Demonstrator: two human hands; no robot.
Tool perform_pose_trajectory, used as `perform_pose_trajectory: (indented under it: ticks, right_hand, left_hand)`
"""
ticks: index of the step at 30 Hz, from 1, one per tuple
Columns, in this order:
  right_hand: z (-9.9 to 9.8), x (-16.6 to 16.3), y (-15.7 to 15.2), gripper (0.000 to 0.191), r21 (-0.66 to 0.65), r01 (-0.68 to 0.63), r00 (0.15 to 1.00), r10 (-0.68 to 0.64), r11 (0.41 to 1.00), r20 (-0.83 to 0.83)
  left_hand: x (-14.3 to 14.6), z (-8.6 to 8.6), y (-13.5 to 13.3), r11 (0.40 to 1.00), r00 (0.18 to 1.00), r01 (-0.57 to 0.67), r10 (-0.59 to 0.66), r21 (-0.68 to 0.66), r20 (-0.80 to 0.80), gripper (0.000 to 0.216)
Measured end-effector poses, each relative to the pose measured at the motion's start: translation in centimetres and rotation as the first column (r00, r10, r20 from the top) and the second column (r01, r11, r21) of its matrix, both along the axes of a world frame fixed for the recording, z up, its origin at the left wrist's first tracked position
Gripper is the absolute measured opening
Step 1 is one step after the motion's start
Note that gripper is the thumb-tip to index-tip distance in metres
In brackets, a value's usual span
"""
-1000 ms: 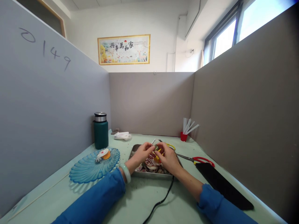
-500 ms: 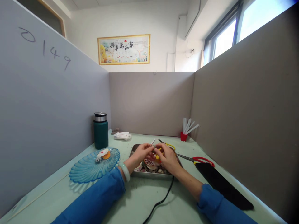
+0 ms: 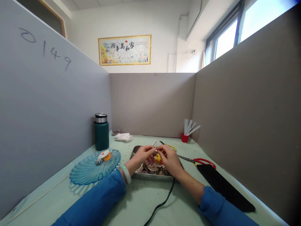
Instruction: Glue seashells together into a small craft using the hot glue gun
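Note:
My left hand (image 3: 144,154) and my right hand (image 3: 170,160) meet over a metal tray (image 3: 152,178), both with fingertips pinched. A tiny thing (image 3: 155,151) sits between the fingertips, too small to make out. Below them, the tray holds many seashells (image 3: 152,169). A bright yellow object (image 3: 158,158) shows between my hands, its shape partly hidden by the right fingers. A black cord (image 3: 164,202) runs from the tray's front edge toward me. Behind my fingers, a thin white stick (image 3: 154,142) pokes up.
Left: a blue scalloped plate (image 3: 82,172) carrying small white and orange pieces (image 3: 107,156), and a green bottle (image 3: 101,136). At the back lie a white packet (image 3: 123,137) and a red cup (image 3: 185,138) of white sticks. Right: red-handled scissors (image 3: 206,162) and a long black flat object (image 3: 225,188).
My fingertips have shifted slightly, and the right fingers have turned a little. More of the yellow object shows between my hands. Everything else stays put.

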State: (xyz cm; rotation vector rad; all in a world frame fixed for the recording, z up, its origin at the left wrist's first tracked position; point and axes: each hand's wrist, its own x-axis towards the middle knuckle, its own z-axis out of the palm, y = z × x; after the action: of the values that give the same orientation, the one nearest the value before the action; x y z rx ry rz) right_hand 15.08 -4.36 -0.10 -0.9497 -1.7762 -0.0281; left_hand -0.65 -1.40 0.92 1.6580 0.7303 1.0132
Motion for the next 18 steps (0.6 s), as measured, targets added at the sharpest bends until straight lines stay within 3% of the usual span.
perform_pose_trajectory:
  ticks: [18]
  right_hand:
    - [0.08, 0.20, -0.18, 0.012, -0.016, -0.007, 0.997, 0.008, 1.000, 0.079]
  left_hand:
    - [-0.08, -0.30, 0.33, 0.999, 0.997, 0.024, -0.021, 0.034, -0.079, 0.046]
